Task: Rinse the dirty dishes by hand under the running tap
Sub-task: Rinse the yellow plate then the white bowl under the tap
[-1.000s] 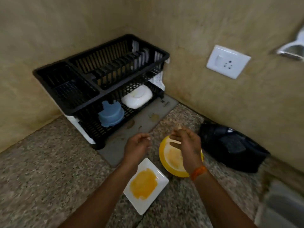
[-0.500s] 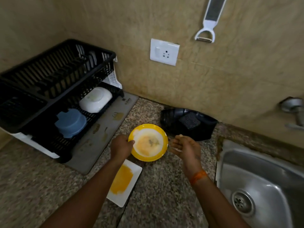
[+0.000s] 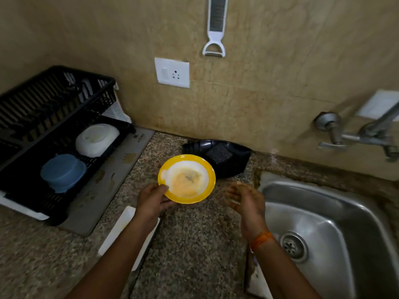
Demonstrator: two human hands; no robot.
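My left hand [image 3: 153,202] grips the near-left rim of a round yellow-rimmed plate [image 3: 187,179], white inside with an orange smear, and holds it above the granite counter. My right hand [image 3: 246,200] hovers open, fingers apart, to the right of the plate and beside the sink's left edge. A square white plate [image 3: 121,227] lies on the counter, mostly hidden under my left forearm. The steel sink [image 3: 319,212] is at the right, with its drain [image 3: 294,246] dry-looking. The wall tap [image 3: 354,137] shows no water that I can see.
A black two-tier dish rack [image 3: 54,100] stands at the left on a grey mat [image 3: 101,186], holding a blue bowl [image 3: 62,172] and a white bowl [image 3: 97,139]. A black tray with a sponge [image 3: 219,153] sits by the wall. A socket [image 3: 172,72] and peeler [image 3: 214,26] are on the wall.
The view has swung right, bringing sink and tap into sight. The yellow plate passed from my right hand to my left and moved right; my right hand let go and opened.
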